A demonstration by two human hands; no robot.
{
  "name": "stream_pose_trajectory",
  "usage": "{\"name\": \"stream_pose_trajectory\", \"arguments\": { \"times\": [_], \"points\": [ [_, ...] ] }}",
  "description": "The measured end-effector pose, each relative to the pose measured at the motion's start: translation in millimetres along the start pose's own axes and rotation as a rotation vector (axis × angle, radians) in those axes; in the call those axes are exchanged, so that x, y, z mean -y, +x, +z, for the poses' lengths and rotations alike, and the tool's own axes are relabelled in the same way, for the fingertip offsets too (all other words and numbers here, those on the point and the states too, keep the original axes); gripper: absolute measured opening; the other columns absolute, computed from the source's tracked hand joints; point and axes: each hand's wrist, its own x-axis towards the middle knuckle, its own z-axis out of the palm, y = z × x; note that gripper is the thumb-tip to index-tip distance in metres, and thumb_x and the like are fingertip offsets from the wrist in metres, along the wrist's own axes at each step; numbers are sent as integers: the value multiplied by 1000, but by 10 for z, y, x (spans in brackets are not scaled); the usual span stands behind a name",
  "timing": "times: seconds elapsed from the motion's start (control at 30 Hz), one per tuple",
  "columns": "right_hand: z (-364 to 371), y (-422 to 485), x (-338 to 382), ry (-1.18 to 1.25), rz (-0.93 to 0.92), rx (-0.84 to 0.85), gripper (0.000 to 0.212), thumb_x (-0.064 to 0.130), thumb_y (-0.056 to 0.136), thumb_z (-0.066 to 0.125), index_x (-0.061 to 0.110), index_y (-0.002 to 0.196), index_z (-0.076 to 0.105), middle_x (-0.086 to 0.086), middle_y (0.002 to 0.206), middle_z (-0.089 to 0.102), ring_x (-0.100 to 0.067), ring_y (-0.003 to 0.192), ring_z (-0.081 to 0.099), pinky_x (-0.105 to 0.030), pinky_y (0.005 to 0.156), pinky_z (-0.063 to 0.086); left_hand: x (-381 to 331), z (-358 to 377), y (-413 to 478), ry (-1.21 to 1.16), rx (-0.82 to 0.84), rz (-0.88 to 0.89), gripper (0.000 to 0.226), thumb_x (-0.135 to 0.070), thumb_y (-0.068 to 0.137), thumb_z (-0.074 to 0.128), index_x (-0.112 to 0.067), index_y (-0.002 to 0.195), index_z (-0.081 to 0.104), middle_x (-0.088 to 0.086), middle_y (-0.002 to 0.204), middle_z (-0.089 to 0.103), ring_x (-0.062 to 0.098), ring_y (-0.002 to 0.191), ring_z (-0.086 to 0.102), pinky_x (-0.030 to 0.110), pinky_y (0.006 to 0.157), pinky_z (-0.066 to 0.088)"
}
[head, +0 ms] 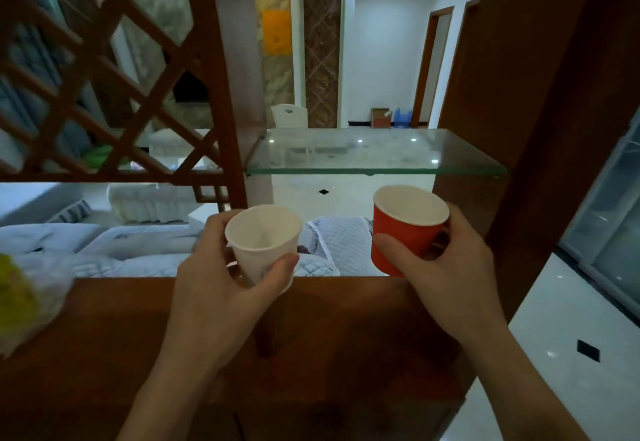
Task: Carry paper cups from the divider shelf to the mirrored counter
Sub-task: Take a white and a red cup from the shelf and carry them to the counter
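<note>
While raised over the wooden ledge [138,319], two cups sit in separate hands. The left hand [221,288] grips the white cup [263,243]; the right hand [446,267] grips the red cup [405,229].

Matt white paper cup [263,240], ribbed red paper cup [405,236], glossy glass shelf [374,153], polished wood ledge [121,319]

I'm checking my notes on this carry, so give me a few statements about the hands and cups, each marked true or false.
1. The left hand holds a white cup. True.
2. The right hand holds a blue cup. False: it holds a red cup.
3. Both cups are mouth up and look empty inside. True.
4. One cup stands on the glass shelf. False: both are held in the air, lower than it.
5. The cups are stacked together. False: they are apart, one in each hand.
</note>
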Motion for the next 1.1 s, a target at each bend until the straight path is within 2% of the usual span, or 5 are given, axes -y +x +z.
{"name": "stream_pose_trajectory", "arguments": {
  "times": [0.1,0.3,0.53,0.83,1.1],
  "points": [
    [219,-100,-12,63,0,84,72,56,58,75,30,122,53,15,112,61,-1,98,58,-3,72,45,114,-159,-235,27,-22,-47,57,-69,62,70,-53,111,46,-43,108,53,-14,101,53,6,66,48],
    [823,-353,7,140,13,309,80,71,52,66,42,123,42,32,108,48,6,91,53,-4,64,41,279,-610,-722,129,-154,-173,56,-61,64,75,-49,113,50,-36,109,59,-12,100,57,5,69,47],
    [1381,-733,118,240,-106,638,76,77,53,65,54,118,34,42,104,43,17,94,47,-9,73,35,183,-1009,-1457,281,-442,-325,59,-58,63,77,-41,114,53,-24,107,65,1,96,65,19,69,55],
    [1689,-1612,467,528,-229,1070,59,66,55,75,57,106,47,44,100,53,19,98,50,0,66,41,-366,-1218,-2810,498,-815,-542,60,-54,62,79,-39,115,54,-25,106,64,1,96,64,16,72,53],
    [1679,-2922,1191,749,-342,1478,72,66,52,72,45,116,49,25,109,57,9,99,54,-6,68,46,-1174,-1417,-4091,684,-1161,-711,57,-62,62,76,-52,111,49,-34,108,58,-5,101,58,10,73,50]
  ]
}}
